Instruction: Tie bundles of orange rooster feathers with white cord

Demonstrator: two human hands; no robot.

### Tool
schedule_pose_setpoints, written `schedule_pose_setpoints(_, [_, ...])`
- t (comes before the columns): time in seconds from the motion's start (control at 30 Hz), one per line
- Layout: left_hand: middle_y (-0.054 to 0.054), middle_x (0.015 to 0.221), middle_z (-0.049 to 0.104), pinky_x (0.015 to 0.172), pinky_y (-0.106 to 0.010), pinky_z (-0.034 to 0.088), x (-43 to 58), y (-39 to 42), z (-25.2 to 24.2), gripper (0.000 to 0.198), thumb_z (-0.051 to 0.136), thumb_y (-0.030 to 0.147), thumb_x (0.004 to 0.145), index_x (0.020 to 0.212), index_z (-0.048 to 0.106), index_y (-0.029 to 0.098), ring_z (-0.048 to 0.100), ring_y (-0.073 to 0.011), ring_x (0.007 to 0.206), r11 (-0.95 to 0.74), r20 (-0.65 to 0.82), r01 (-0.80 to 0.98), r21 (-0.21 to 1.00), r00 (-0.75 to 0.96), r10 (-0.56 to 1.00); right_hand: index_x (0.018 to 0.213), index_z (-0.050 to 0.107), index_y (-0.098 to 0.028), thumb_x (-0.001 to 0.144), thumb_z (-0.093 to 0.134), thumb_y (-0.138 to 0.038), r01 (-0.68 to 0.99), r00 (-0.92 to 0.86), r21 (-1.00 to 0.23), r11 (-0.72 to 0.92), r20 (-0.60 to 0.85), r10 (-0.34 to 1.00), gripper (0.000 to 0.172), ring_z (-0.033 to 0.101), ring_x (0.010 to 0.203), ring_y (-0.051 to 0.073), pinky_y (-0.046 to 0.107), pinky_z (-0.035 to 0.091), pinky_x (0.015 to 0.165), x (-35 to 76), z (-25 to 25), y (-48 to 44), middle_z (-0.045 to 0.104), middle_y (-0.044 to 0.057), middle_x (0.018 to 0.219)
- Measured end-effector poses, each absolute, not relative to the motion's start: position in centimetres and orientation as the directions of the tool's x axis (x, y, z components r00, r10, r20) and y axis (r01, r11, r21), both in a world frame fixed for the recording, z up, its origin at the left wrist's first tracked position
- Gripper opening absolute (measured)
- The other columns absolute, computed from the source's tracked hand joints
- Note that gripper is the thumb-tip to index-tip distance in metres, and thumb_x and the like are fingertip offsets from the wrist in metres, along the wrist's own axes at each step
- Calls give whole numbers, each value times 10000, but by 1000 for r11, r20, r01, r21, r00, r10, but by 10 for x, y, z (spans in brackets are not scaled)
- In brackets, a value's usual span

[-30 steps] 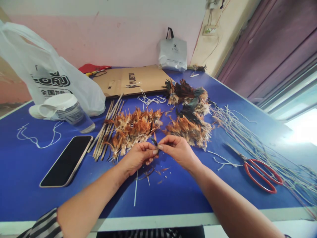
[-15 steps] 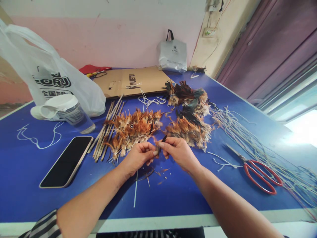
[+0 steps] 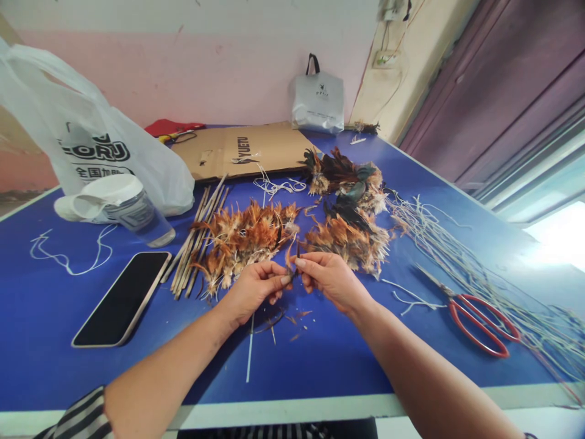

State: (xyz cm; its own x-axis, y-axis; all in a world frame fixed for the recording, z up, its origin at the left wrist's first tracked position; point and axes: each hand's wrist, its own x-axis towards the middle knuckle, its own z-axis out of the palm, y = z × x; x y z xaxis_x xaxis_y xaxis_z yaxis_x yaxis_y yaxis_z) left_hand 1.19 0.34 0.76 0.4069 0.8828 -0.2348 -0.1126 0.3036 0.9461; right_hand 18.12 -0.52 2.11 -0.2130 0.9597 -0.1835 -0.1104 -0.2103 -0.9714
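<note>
My left hand (image 3: 256,288) and my right hand (image 3: 329,277) meet fingertip to fingertip over the blue table (image 3: 329,353). Together they pinch a few small brown and dark feathers (image 3: 292,256) that stick up between the thumbs. Both hands are closed in a pinch. Just beyond them lie a heap of orange-brown feathers (image 3: 244,235) on the left and another feather heap (image 3: 351,241) on the right. A thin white stick (image 3: 250,356) lies under my left wrist, with a few feather scraps (image 3: 292,318) beside it.
Bundled wooden sticks (image 3: 198,235), a phone (image 3: 123,297), a lidded jar (image 3: 132,207) and a white plastic bag (image 3: 86,143) lie left. Red scissors (image 3: 479,323) and loose strings (image 3: 457,250) lie right. Cardboard (image 3: 247,149), dark feathers (image 3: 342,174) and a grey bag (image 3: 319,102) are behind.
The hands have stayed together in nearly the same spot. The small feathers in the pinch have turned more upright and the right hand has shifted slightly up.
</note>
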Motion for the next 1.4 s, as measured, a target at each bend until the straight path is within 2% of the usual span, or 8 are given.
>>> schedule_pose_setpoints(0.13, [7, 570, 591, 405, -163, 342, 13, 4, 9, 275, 759, 330, 593, 685, 615, 115, 447, -42, 425, 307, -248, -104, 946, 377, 892, 896, 661, -118, 653, 702, -379, -51, -268, -973, -224, -203, 942, 358, 428, 453, 62, 213, 376, 453, 179, 20, -7, 526, -27, 521])
schedule_pose_setpoints(0.27, [19, 518, 567, 385, -164, 325, 14, 2, 12, 263, 762, 327, 591, 638, 615, 113, 426, -39, 393, 261, -228, -44, 964, 367, 902, 732, 666, -124, 659, 691, -352, 19, -216, -987, -157, -157, 964, 241, 422, 443, 57, 204, 352, 436, 177, 21, -8, 536, -22, 512])
schedule_pose_setpoints(0.53, [-79, 759, 663, 418, -153, 384, 5, 8, 14, 266, 674, 355, 712, 781, 676, 98, 574, -83, 530, 465, -339, -121, 877, 530, 778, 612, 598, -135, 611, 735, -362, -198, -225, -949, -247, -201, 953, 265, 394, 411, 46, 200, 337, 424, 186, 19, -2, 483, -48, 446])
schedule_pose_setpoints(0.73, [-94, 809, 693, 413, -131, 387, 5, 7, 14, 212, 716, 285, 679, 791, 691, 107, 562, -60, 511, 475, -351, -87, 876, 561, 750, 629, 592, -134, 634, 719, -364, -190, -223, -952, -240, -196, 955, 263, 408, 412, 45, 202, 330, 433, 185, 19, -2, 494, -44, 455])
schedule_pose_setpoints(0.93, [-78, 765, 696, 387, -122, 353, 7, 7, 11, 222, 760, 242, 616, 770, 686, 100, 540, -44, 478, 502, -384, -94, 860, 530, 756, 619, 591, -134, 622, 727, -349, -194, -190, -953, -233, -196, 962, 255, 413, 422, 45, 200, 303, 437, 182, 19, -3, 498, -50, 461])
schedule_pose_setpoints(1.07, [-45, 649, 675, 380, -122, 338, 7, 6, 8, 210, 773, 230, 596, 732, 671, 107, 531, -44, 456, 545, -411, -118, 830, 532, 741, 627, 599, -136, 628, 725, -342, -206, -200, -953, -223, -182, 963, 242, 412, 440, 44, 200, 285, 448, 180, 19, -4, 499, -51, 474])
schedule_pose_setpoints(1.4, [-1, 545, 599, 398, -122, 349, 5, 4, 7, 160, 768, 206, 608, 667, 655, 109, 504, -33, 434, 643, -416, -167, 748, 636, 649, 606, 597, -137, 611, 742, -308, -276, -239, -929, -245, -180, 954, 224, 418, 454, 43, 202, 303, 481, 177, 18, -6, 533, -43, 508])
